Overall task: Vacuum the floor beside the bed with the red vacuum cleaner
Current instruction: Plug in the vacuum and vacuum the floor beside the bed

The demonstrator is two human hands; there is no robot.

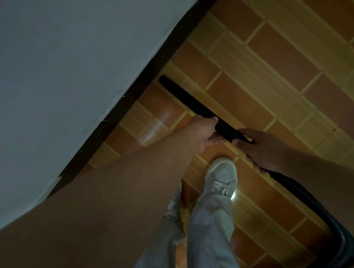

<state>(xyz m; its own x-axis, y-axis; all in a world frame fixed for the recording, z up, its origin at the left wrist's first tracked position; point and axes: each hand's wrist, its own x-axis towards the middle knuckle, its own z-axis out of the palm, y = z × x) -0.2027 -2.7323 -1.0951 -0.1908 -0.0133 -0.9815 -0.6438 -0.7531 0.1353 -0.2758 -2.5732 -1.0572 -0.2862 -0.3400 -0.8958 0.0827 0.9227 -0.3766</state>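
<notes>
A black vacuum wand [187, 101] slants over the tiled floor [271, 71], its tip close to the dark base of the bed [140, 84]. My left hand [202, 132] grips the wand at its middle. My right hand [263, 147] holds it further back, where the ribbed black hose [302, 190] begins. The hose curves down toward the lower right corner. The red body of the vacuum cleaner is not in sight.
The bed's pale sheet [55, 68] fills the upper left. My foot in a white sneaker [221, 176] stands on the orange and yellow tiles just below the hands, with grey trousers [208, 234] above it. Open floor stretches to the upper right.
</notes>
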